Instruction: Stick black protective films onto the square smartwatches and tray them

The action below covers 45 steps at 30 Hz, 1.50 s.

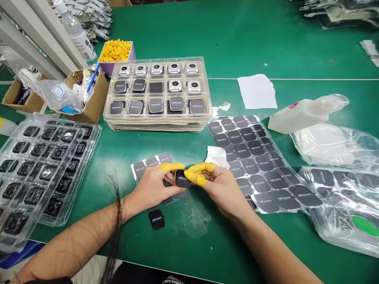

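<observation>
Both my hands meet over the green table and pinch a small square smartwatch body (181,178) with a dark face. My left hand (154,187) grips its left side, with a yellow finger cot on the index finger. My right hand (219,187) grips the right side with yellow cots on thumb and fingers, and a white cloth (216,156) sticks out behind it. A black screen sticker (156,219) lies just below my left hand, next to clear peeled film (192,217). A short strip of stickers (149,162) lies behind my left hand.
A clear tray of watch bodies (158,92) stands behind. Stacked clear trays (38,157) fill the left. Sticker sheets (257,157) lie to the right, beside plastic bags (334,146) and a white dispenser bottle (302,112). Cardboard boxes (94,102), a tub of yellow finger cots (116,51) and a water bottle (77,33) stand at the back left.
</observation>
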### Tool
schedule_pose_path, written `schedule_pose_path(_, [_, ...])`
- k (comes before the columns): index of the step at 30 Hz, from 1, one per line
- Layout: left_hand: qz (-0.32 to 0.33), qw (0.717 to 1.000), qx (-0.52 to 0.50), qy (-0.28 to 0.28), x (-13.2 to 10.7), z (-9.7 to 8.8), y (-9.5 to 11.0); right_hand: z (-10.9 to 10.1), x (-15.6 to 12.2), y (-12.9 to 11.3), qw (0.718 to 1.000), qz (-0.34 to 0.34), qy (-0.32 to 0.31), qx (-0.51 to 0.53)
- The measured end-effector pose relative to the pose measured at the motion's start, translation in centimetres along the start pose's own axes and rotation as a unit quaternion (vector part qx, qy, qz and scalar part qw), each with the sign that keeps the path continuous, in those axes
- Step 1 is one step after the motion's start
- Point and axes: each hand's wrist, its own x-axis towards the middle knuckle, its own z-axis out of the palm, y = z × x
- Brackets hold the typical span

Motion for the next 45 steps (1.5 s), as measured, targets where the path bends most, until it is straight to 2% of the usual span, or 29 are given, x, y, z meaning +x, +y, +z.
schedule_pose_path(21, [0.014,0.999,0.030,0.010,-0.1,0.0,0.1,0.2,0.1,0.1,0.999,0.018,0.008,-0.042])
schedule_pose_path(28, [0.008,0.999,0.040,0.016,0.0,0.0,0.1,0.8,0.0,0.2,0.997,-0.027,0.015,-0.073])
schedule_pose_path(31, [-0.003,0.999,0.037,0.015,0.0,0.0,0.1,0.6,-0.3,0.4,0.986,-0.066,0.025,-0.153])
schedule_pose_path(33, [-0.029,0.999,0.012,0.007,0.0,-0.1,0.0,-0.1,-0.8,0.4,0.949,-0.133,0.083,-0.275])
schedule_pose_path(34, [-0.047,0.999,-0.008,0.001,0.0,-0.1,0.0,-0.5,-0.9,0.4,0.913,-0.186,0.124,-0.340])
schedule_pose_path(36, [-0.081,0.995,-0.053,-0.010,0.0,-0.2,-0.1,-1.4,-1.2,0.5,0.823,-0.315,0.177,-0.438])
schedule_pose_path(37, [-0.091,0.993,-0.077,-0.013,0.0,-0.2,-0.2,-1.6,-1.2,0.6,0.779,-0.377,0.165,-0.472])
schedule_pose_path(38, [-0.094,0.990,-0.102,-0.015,0.0,-0.2,-0.2,-1.7,-1.2,0.8,0.741,-0.427,0.126,-0.502])
schedule_pose_path(40, [-0.089,0.985,-0.147,-0.009,0.0,-0.2,-0.3,-1.6,-0.9,1.2,0.684,-0.469,0.034,-0.557])
schedule_pose_path(41, [-0.086,0.982,-0.165,-0.005,0.0,-0.1,-0.4,-1.4,-0.7,1.4,0.669,-0.461,0.013,-0.583])
schedule_pose_path(42, [-0.086,0.980,-0.181,-0.001,-0.1,-0.1,-0.4,-1.3,-0.5,1.7,0.662,-0.444,0.018,-0.604])
schedule_pose_path(45, [-0.101,0.973,-0.206,0.010,-0.1,0.0,-0.4,-0.9,-0.4,2.1,0.670,-0.405,0.101,-0.614])
